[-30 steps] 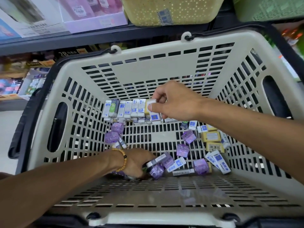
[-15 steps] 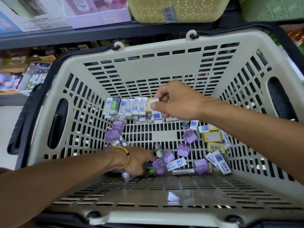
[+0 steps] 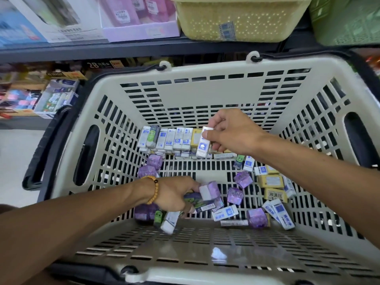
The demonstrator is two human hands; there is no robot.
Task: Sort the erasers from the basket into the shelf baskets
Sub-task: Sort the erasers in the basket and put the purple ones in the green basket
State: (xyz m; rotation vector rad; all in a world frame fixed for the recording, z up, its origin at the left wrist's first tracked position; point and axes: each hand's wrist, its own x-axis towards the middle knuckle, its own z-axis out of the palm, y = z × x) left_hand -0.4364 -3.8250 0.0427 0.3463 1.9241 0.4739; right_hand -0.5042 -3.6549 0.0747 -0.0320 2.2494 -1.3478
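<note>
Both hands are down inside the shopping basket (image 3: pixel 185 95), each grip closed on erasers. Right hand (image 3: pixel 232 132) pinches a white eraser with a blue label (image 3: pixel 203 144) between thumb and fingers, holding it upright at the right end of the row of white erasers (image 3: pixel 166 138) lined up against the basket's far wall. Left hand (image 3: pixel 174 194), a bead bracelet (image 3: pixel 154 189) on its wrist, curls around a small bunch near the basket's front wall; a purple eraser (image 3: pixel 209 190) sticks out past the fingers, and how many more it holds cannot be told. Loose erasers lie scattered over the basket floor: purple ones (image 3: pixel 242 179) near the middle, yellow ones (image 3: pixel 270 181) and more white ones (image 3: pixel 279 212) toward the right wall. Above and beyond the basket's far rim sit a yellow shelf basket (image 3: pixel 236 21) and a green shelf basket (image 3: pixel 345 23). Judging by this, the work is at the gathering stage, grouping like with like inside the basket, and nothing seen here has gone up yet. Next, it seems, a gathered kind must be lifted clear of the far rim and dropped into the matching shelf basket, with a firm enough hold that no small piece slips out.
</note>
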